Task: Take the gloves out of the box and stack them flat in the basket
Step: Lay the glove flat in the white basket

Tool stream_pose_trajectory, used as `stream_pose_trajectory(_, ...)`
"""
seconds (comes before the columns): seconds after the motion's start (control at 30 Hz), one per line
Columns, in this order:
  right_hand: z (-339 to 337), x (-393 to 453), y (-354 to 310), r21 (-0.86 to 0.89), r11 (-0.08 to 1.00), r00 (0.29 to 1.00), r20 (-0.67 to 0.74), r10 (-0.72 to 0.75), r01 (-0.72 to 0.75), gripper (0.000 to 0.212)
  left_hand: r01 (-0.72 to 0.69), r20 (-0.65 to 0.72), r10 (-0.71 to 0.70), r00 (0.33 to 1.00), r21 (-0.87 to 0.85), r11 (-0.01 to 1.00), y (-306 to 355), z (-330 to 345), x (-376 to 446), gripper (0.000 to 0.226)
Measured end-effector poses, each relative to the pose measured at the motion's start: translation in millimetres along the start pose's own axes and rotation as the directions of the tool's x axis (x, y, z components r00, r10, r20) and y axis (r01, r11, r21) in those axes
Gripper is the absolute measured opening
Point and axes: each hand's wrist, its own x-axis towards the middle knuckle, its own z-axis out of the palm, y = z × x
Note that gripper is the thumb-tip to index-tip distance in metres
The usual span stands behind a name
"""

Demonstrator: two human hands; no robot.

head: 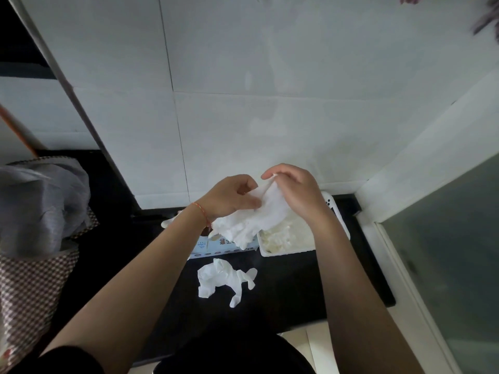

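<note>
Both hands work one white glove [266, 209] in the air above the dark worktop [291, 282], so the step in hand looks like spreading it out before it goes down. The left hand [229, 197] pinches the glove's near edge between thumb and curled fingers; the right hand [295, 191] holds its upper edge at about 1 o'clock from the left, fingers curled over the material. So each grip is narrow and closed on the glove. The glove hangs crumpled below the hands, over the box [213, 245], which sits at 9 o'clock from the white basket [286, 251]. The basket already holds pale gloves. Another loose glove [224, 280] lies bunched on the worktop at 6 o'clock from the box. The next move likely calls for pulling the held glove taut, then carrying it rightward and laying it flat on the pile.
</note>
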Motion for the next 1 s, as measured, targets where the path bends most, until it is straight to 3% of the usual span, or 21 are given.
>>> stream_pose_trajectory(0.13, -7, 4, 12, 0.006, 0.999, 0.995, -0.086, 0.045, -0.045, 0.025, 0.077, 0.046, -0.077, 0.996, 0.003, 0.997, -10, 10, 9, 0.014)
stream_pose_trajectory(0.23, -14, 7, 24, -0.011, 0.997, 0.988, -0.132, 0.08, -0.082, 0.014, 0.149, 0.049, -0.149, 0.988, 0.017, 0.989, -20, 15, 14, 0.026)
stream_pose_trajectory(0.33, -19, 9, 37, 0.016, 0.991, 0.98, -0.149, 0.131, -0.13, 0.012, 0.183, 0.033, -0.182, 0.983, -0.044, 0.982, -27, 15, 16, 0.032)
stream_pose_trajectory(0.43, -23, 14, 52, 0.057, 0.978, 0.971, -0.122, 0.206, -0.201, 0.013, 0.171, 0.043, -0.166, 0.985, -0.146, 0.974, -28, 16, 20, 0.023)
stream_pose_trajectory(0.57, -26, 21, 77, 0.245, 0.911, 0.931, -0.073, 0.358, -0.331, 0.016, 0.175, 0.042, -0.171, 0.984, -0.297, 0.939, -22, 16, 34, 0.022)
stream_pose_trajectory(0.63, -30, 25, 96, 0.342, 0.868, 0.913, -0.058, 0.403, -0.361, 0.023, 0.219, 0.013, -0.22, 0.975, -0.174, 0.96, -22, 21, 50, 0.02)
stream_pose_trajectory(0.7, -32, 29, 117, 0.353, 0.845, 0.89, -0.065, 0.451, -0.402, 0.024, 0.246, -0.028, -0.244, 0.969, 0.082, 0.966, -30, 33, 71, 0.021)
stream_pose_trajectory(0.83, -34, 39, 170, 0.156, 0.834, 0.825, -0.131, 0.549, -0.53, 0.015, 0.233, -0.056, -0.234, 0.971, 0.459, 0.857, -52, 69, 114, 0.015)
stream_pose_trajectory(1.0, -43, 46, 219, 0.012, 0.865, 0.848, -0.196, 0.493, -0.501, 0.016, 0.298, -0.205, -0.221, 0.954, 0.53, 0.794, -57, 113, 138, 0.015)
